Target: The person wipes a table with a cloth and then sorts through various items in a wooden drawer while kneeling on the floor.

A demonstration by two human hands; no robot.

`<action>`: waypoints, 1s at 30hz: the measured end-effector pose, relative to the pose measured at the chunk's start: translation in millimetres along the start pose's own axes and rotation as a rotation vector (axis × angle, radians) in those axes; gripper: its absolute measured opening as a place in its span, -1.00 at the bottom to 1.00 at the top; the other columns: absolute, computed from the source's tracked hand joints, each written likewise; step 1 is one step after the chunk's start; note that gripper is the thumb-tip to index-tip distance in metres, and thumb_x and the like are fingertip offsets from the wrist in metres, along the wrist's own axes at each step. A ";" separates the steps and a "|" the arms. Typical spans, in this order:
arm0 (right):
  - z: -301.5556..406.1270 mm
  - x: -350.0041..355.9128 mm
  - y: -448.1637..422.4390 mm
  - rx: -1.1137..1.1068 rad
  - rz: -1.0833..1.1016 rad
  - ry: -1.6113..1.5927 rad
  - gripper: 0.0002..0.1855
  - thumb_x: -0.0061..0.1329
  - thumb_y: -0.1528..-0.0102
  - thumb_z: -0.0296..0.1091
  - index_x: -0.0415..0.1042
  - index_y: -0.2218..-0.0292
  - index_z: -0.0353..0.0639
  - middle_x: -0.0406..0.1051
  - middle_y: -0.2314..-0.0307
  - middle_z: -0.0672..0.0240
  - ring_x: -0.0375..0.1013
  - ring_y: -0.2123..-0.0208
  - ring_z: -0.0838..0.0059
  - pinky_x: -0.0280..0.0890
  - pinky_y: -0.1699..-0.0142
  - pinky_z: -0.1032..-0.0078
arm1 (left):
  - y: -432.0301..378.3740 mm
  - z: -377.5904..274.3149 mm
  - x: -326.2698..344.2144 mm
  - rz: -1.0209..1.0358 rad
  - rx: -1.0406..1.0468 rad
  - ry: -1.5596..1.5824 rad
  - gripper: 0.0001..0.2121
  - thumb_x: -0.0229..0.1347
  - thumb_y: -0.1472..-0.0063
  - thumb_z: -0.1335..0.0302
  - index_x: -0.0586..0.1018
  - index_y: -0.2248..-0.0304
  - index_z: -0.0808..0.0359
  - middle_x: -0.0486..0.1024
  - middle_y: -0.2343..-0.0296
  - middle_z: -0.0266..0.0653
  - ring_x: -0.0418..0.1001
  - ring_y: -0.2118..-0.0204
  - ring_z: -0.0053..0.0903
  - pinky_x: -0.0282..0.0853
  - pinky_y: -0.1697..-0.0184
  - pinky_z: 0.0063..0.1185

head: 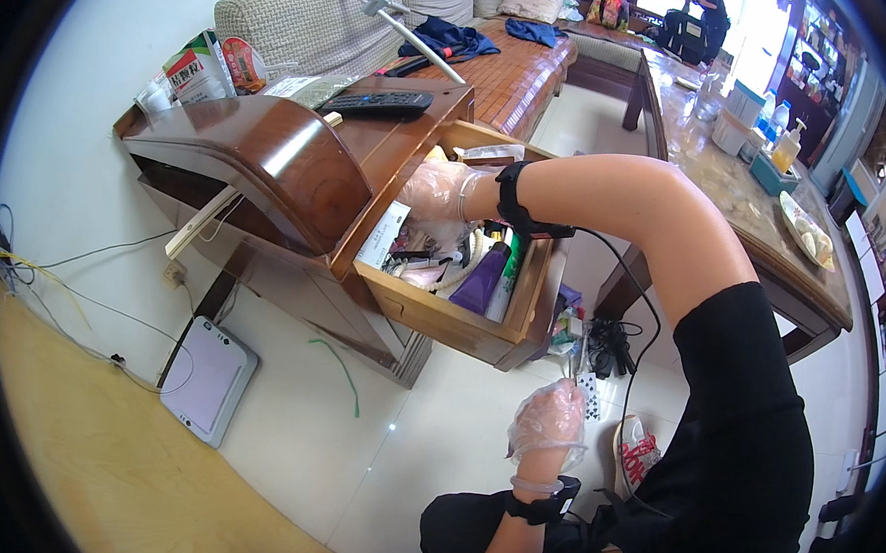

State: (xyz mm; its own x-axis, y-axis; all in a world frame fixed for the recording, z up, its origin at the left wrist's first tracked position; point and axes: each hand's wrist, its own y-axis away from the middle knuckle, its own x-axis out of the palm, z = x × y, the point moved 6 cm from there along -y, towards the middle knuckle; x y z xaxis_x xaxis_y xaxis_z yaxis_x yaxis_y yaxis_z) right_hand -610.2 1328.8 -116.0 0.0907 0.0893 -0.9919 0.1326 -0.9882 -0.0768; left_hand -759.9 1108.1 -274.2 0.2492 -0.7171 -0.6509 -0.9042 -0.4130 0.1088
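Note:
My right hand (435, 194), in a clear plastic glove, reaches into the open wooden drawer (433, 303); its fingers are hidden, so its grip does not show. Near it in the drawer lie a white box with print (384, 234), a purple tube (482, 280), a green and white tube (505, 277), a bead string (474, 254) and small mixed items. Low in front of me, my left hand (549, 417), also gloved, is curled over the tiled floor. A playing card (588, 398) shows beside its fingers; whether the hand holds it cannot be told.
On the cabinet top (391, 140) lie a black remote control (381, 103) and packets. A glass-topped table (754, 185) stands at right, with bottles and a plate (805, 231). Black cables (608, 343) lie beneath. A person (711, 11) stands far back. A cable trails from my right wrist.

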 end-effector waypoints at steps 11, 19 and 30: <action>-6.3 -13.1 33.1 -0.214 0.123 0.289 -0.55 -0.02 0.13 -0.42 0.25 0.14 -0.05 0.31 0.35 0.12 0.41 0.25 0.12 0.37 0.32 0.25 | 1.3 -2.2 -4.5 0.009 0.042 0.021 -0.81 -0.02 -0.17 0.30 0.53 0.33 0.20 0.52 0.49 -0.04 0.47 0.39 -0.10 0.37 0.30 -0.27; 2.3 -41.1 66.5 -0.397 -0.034 0.286 -0.57 0.05 0.09 -0.33 0.27 0.15 0.00 0.28 0.31 0.11 0.42 0.30 0.09 0.40 0.31 0.29 | 10.0 -3.9 -0.7 0.003 0.056 0.015 -0.82 -0.02 -0.17 0.29 0.51 0.35 0.20 0.50 0.52 -0.05 0.47 0.42 -0.13 0.38 0.33 -0.27; -3.8 -60.0 136.3 -0.388 -0.199 0.133 -0.49 -0.08 -0.03 -0.46 0.18 -0.03 0.08 0.31 0.10 0.05 0.46 0.17 0.16 0.42 0.15 0.47 | 18.5 -1.6 -5.5 0.043 -0.048 -0.084 -0.78 -0.04 -0.17 0.26 0.54 0.36 0.20 0.51 0.51 -0.03 0.48 0.42 -0.11 0.39 0.32 -0.26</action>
State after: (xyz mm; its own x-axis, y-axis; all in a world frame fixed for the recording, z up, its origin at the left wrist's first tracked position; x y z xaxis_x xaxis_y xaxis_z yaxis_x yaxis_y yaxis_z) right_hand -593.7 1189.2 -66.6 0.1489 0.3134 -0.9379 0.5181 -0.8326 -0.1960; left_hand -777.5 1103.5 -267.4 0.1786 -0.6863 -0.7050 -0.8952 -0.4108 0.1731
